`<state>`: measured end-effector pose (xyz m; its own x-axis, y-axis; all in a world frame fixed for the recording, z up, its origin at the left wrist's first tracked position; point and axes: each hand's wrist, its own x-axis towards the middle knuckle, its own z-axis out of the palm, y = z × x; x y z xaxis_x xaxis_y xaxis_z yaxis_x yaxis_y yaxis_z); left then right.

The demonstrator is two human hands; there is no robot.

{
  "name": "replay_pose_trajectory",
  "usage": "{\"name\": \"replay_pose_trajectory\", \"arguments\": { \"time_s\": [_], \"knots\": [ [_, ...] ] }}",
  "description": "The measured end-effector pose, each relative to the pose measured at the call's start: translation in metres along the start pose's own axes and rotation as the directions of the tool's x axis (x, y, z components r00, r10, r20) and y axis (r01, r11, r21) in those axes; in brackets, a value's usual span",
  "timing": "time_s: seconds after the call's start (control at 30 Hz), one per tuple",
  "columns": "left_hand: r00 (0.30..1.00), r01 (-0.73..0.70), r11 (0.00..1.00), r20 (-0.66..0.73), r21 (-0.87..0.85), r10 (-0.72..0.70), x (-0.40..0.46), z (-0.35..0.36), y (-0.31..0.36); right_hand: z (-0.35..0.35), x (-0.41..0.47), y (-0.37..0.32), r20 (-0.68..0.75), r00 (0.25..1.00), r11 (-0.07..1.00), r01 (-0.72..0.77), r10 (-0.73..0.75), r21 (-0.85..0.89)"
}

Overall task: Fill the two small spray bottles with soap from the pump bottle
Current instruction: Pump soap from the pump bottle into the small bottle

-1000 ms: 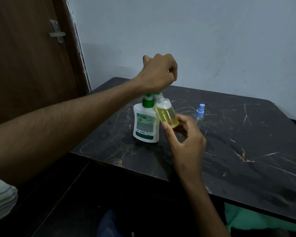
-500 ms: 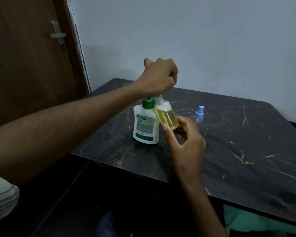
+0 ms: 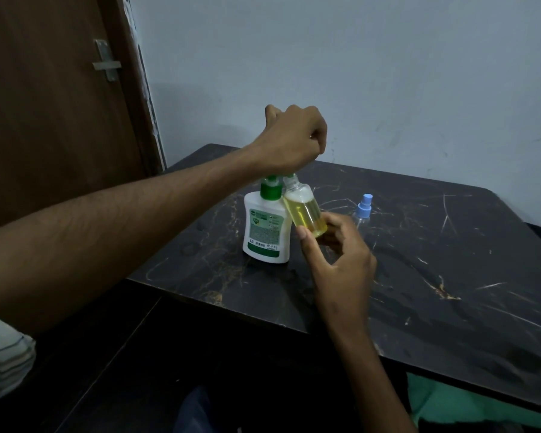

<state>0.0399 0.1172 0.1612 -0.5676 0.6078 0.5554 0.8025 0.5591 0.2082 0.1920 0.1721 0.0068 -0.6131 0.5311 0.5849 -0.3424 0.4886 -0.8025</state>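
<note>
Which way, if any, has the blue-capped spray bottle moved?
No. The blue-capped spray bottle stands at the same spot among the table top's pale streaks.

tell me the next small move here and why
Probably press the pump again. The left hand sits fisted on the head of the pump bottle, and the right hand holds the tilted small bottle with its open neck up by the pump head. Yellow soap fills most of it, but the shoulder looks unfilled. The second spray bottle stands capped behind.
</note>
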Motion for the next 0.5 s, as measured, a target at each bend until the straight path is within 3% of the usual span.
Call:
{"name": "replay_pose_trajectory", "arguments": {
  "time_s": [0.5],
  "knots": [
    [1.000,0.000,1.000,0.017,-0.007,0.000,0.0025,0.0024,-0.0028,0.0014,0.0007,0.0010,0.006,1.000,1.000,0.000,0.000,-0.004]
  ]
}}
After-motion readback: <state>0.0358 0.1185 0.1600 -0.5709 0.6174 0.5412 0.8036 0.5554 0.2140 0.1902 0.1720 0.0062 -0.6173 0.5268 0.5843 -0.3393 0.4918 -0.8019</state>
